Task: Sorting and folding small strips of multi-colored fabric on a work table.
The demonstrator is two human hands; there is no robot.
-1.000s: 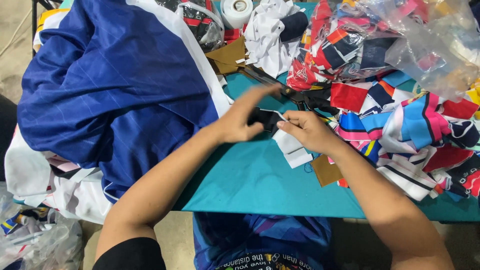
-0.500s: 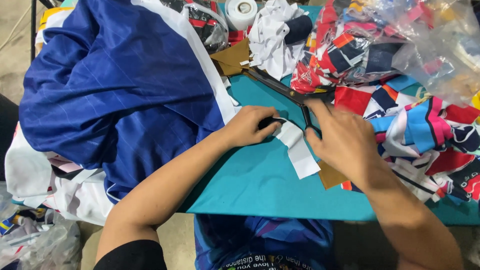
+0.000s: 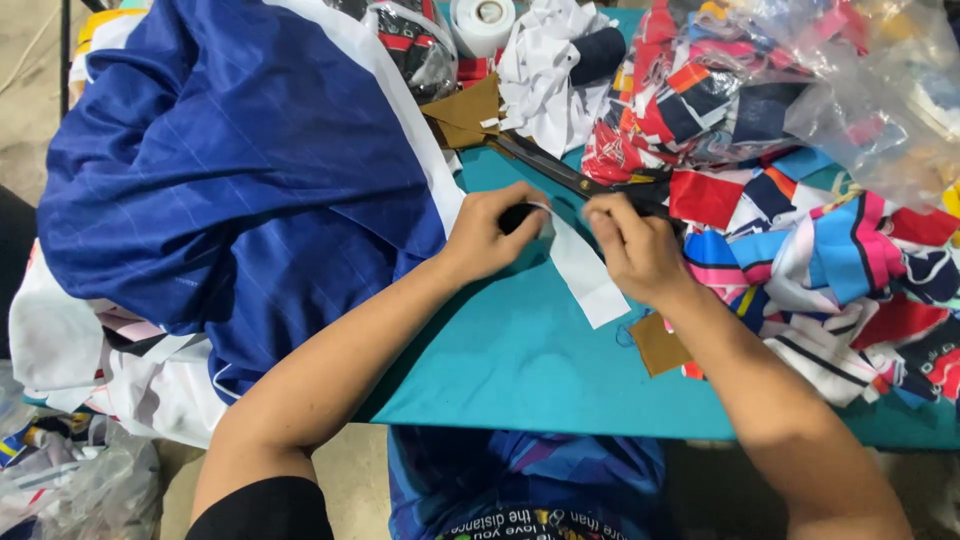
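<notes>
White strip [image 3: 583,272], teal table [image 3: 510,360], pinstriped blue-and-white garment [image 3: 240,170], brown patch [image 3: 660,343].

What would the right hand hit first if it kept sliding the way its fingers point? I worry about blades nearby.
The right hand points up-left. First in line, almost touching, look to be the dark scissors lying on the teal table; depth is unclear.
</notes>
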